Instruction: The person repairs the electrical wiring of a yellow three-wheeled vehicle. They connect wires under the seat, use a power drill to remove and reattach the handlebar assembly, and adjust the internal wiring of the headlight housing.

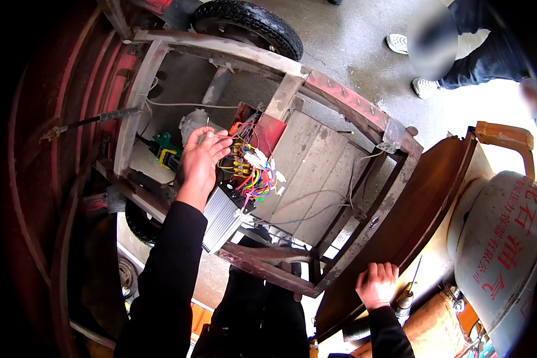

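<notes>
My left hand [200, 158] is over the open metal frame [340, 98], thumb and forefinger pinched on a thin red wire [219, 136] with a small pale tip above the fingers. Just right of it lies a tangle of coloured wires [259, 182] with white connectors and a black terminal block with yellowish contacts [240, 164]. Below that hand sits a finned silver metal box [222, 221], its wires joining the tangle. My right hand [377, 285] is curled closed at the edge of a brown board [394, 230]; whatever its fingers might hold is hidden. A screwdriver [408, 290] is beside it.
A grey gas cylinder [501, 238] stands at the right. At the top is a black tyre [250, 27]. A red ribbed metal panel [71, 119] bounds the left side. Another person's shoes [426, 88] are on the concrete floor at the upper right.
</notes>
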Available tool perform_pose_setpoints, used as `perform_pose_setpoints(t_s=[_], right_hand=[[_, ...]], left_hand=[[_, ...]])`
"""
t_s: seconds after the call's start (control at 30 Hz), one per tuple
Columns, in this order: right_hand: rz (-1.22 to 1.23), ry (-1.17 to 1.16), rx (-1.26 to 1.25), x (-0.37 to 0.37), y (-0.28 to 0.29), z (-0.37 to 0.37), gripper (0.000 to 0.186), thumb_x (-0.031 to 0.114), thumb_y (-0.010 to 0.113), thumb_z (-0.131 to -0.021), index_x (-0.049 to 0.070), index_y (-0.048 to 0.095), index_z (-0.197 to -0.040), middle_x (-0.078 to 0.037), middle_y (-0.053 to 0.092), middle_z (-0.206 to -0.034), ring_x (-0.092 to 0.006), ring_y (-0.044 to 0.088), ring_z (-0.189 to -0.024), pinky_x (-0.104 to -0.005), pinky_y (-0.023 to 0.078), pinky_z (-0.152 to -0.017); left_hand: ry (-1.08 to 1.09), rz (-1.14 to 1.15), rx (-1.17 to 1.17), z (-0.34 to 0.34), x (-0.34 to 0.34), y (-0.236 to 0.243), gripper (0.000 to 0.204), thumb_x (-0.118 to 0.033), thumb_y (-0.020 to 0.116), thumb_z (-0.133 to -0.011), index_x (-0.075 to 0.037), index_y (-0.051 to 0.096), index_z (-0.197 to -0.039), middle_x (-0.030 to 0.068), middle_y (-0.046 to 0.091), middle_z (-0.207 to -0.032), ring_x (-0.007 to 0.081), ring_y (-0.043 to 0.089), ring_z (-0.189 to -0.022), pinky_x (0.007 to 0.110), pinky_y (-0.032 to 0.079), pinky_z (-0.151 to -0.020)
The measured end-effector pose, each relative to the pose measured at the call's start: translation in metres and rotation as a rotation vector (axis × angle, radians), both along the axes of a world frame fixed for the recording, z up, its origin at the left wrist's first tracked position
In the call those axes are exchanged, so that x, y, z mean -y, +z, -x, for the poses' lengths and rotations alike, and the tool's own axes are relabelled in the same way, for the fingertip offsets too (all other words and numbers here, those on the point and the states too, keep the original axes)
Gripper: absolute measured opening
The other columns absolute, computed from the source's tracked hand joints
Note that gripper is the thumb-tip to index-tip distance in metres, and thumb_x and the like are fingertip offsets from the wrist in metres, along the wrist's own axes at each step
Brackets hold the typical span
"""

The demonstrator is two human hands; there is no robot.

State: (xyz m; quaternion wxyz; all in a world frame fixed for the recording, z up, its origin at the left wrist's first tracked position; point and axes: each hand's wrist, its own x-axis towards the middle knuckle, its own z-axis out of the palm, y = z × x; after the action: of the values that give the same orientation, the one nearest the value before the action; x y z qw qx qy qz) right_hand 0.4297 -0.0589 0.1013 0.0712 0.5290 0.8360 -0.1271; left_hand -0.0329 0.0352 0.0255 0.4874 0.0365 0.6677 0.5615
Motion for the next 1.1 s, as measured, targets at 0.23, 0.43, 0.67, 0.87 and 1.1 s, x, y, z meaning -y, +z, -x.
perform_pose_setpoints(t_s=[0.23,0.43,0.67,0.87,1.1], right_hand=[[0.012,-0.001,-0.018,-0.002,0.002,-0.002,0.015,0.009,0.064,-0.062,0.008,0.049,-0.067,-0.01,0.052,-0.065,-0.03,0.053,-0.069,-0.0425,0.043,-0.076],[0.004,-0.003,-0.038,-0.002,0.004,-0.002,0.015,0.01,0.064,-0.062,0.008,0.05,-0.068,-0.011,0.053,-0.067,-0.0295,0.054,-0.07,-0.0422,0.043,-0.076],[0.019,-0.03,-0.06,-0.002,0.005,-0.007,0.017,0.011,0.065,-0.06,0.009,0.051,-0.068,-0.011,0.053,-0.067,-0.0297,0.054,-0.07,-0.0422,0.043,-0.076],[-0.015,-0.031,-0.092,-0.004,0.004,-0.009,0.016,0.014,0.065,-0.059,0.01,0.05,-0.066,-0.008,0.052,-0.065,-0.0271,0.054,-0.069,-0.0395,0.044,-0.075],[-0.063,-0.039,-0.134,0.0,0.002,-0.014,0.015,0.015,0.064,-0.06,0.011,0.049,-0.063,-0.007,0.051,-0.063,-0.025,0.053,-0.066,-0.0371,0.044,-0.072]], left_hand=[[-0.026,-0.049,0.048,-0.003,-0.008,0.001,0.011,-0.011,0.056,-0.098,-0.004,0.057,-0.107,0.0156,0.066,-0.106,0.0248,0.067,-0.095,0.036,0.054,-0.087],[-0.075,-0.041,0.018,0.001,-0.012,0.005,0.015,-0.007,0.06,-0.095,0.0,0.062,-0.109,0.0124,0.067,-0.105,0.0223,0.067,-0.095,0.033,0.054,-0.087],[-0.068,-0.025,0.006,0.003,-0.024,0.007,0.015,-0.003,0.059,-0.094,-0.002,0.059,-0.108,0.0127,0.067,-0.102,0.0206,0.067,-0.089,0.033,0.055,-0.083],[-0.005,0.019,-0.077,0.012,-0.019,-0.007,0.012,0.002,0.054,-0.093,-0.007,0.049,-0.1,0.0155,0.067,-0.099,0.0207,0.067,-0.084,0.032,0.057,-0.075],[-0.075,0.035,-0.142,-0.002,-0.016,0.0,0.01,-0.004,0.054,-0.097,-0.006,0.045,-0.101,0.0179,0.064,-0.108,0.0228,0.067,-0.088,0.034,0.057,-0.078]])
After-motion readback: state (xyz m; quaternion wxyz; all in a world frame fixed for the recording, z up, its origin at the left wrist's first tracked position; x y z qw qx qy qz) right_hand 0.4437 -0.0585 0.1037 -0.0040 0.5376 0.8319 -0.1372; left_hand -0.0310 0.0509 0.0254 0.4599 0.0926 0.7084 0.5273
